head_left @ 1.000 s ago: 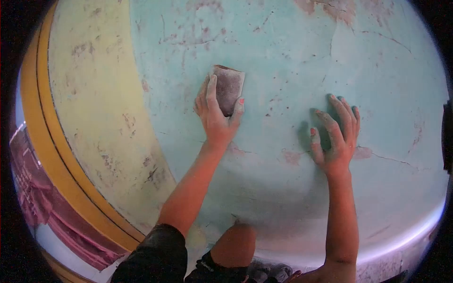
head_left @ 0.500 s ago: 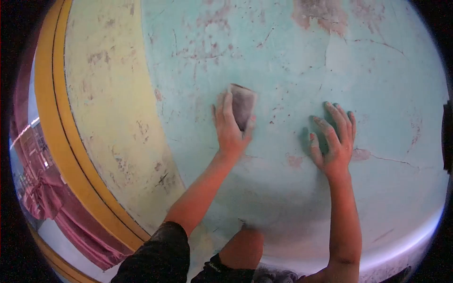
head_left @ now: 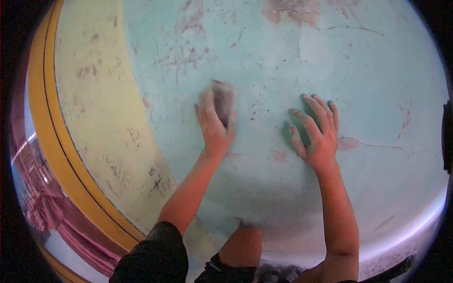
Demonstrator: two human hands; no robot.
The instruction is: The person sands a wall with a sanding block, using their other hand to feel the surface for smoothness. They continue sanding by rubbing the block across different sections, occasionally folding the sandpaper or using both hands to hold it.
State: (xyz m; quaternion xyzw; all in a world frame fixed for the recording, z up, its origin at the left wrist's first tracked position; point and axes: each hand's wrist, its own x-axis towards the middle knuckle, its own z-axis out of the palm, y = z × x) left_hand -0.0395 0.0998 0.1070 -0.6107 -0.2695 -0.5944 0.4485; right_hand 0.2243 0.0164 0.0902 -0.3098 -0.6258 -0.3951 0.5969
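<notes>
My left hand (head_left: 214, 125) is wrapped round a dark, dusty sanding block (head_left: 223, 101), its fingers on the left side and the thumb on the right. The block lies against the pale green wall (head_left: 264, 155); both are slightly blurred. To the right, my right hand (head_left: 321, 134) rests with spread, dust-coated fingers on the same wall and holds nothing. Small dark specks and scuffs mark the wall between and above the hands.
A yellow wall band (head_left: 104, 94) with dark scuffs and an orange frame (head_left: 71, 132) run down the left. Beyond the frame hangs a pink curtain (head_left: 71, 226). A peeled patch (head_left: 292, 12) and cracks show higher up. My knee (head_left: 243, 245) is near the wall below.
The view has shifted, so the wall and both hands appear further left. My left hand still grips the block, now more blurred. My right hand keeps its place on the wall.
</notes>
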